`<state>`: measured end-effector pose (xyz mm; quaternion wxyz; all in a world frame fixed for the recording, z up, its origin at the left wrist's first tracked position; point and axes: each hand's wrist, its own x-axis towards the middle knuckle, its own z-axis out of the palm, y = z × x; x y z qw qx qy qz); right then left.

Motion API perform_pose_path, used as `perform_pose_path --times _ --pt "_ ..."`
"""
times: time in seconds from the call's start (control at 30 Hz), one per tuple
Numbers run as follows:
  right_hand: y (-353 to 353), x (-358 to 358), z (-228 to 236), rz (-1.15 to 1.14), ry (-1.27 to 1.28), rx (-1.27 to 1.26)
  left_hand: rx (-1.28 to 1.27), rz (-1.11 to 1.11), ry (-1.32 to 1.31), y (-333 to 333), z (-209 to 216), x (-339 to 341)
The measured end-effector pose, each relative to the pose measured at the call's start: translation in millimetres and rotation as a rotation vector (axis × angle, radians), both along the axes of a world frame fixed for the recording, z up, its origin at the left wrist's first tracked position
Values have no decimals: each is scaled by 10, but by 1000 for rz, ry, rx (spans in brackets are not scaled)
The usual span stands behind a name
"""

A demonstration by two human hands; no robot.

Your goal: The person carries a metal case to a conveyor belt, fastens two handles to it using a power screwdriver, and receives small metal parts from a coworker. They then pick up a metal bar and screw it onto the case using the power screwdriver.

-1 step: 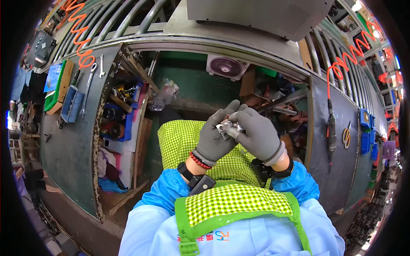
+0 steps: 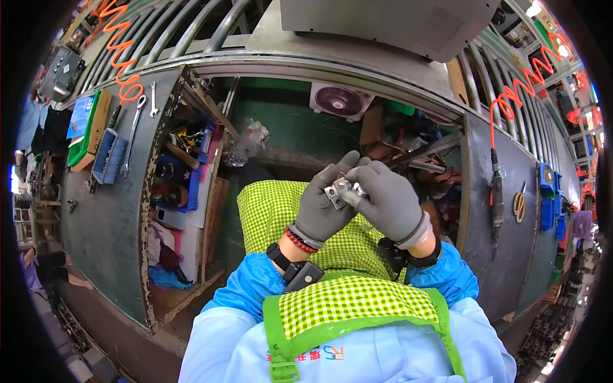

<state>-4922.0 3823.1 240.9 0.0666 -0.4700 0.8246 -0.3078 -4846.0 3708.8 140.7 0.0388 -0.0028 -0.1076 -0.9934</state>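
Note:
In front of my green checked apron, both hands, in grey gloves, are brought together. My left hand [image 2: 321, 207] is cupped palm up around several small square metal pieces [image 2: 332, 192] with round holes, which lie on its palm and fingers. My right hand [image 2: 391, 199] reaches over from the right, its thumb and forefinger closed at the pieces. Between those fingertips are small shiny metal parts [image 2: 359, 189]; their exact kind is too small to make out. The right fingers partly hide the pile.
On the left bench [image 2: 102, 236] lie wrenches [image 2: 133, 134], a blue bin [image 2: 110, 156] and a green-edged box [image 2: 89, 137]. The right bench [image 2: 476, 191] carries a power screwdriver [image 2: 497, 191] and yellow-handled scissors [image 2: 519, 205]. A grey machine housing [image 2: 383, 25] stands ahead, above a fan [image 2: 338, 99].
The right fingertips have shifted slightly over the left palm. The square pieces lie a little differently, and their holes show more plainly. Both arms stay nearly in place.

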Motion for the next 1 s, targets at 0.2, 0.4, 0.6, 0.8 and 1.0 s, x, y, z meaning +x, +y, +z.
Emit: perform_pose_path --times 0.2,0.4,0.6,0.8,1.0 --pt "82 -88 113 -37 371 419 -1140 134 -47 -50 47 80" --pt "34 -114 -37 -12 371 424 -1192 106 1 -25 -32 100" --pt "88 -154 -135 61 282 320 -847 -39 -2 -18 -184 122" --pt "137 -193 -148 78 292 364 -975 11 -1 2 -103 51" --pt "134 -222 -136 49 285 503 -429 -325 -217 -43 -34 -29"
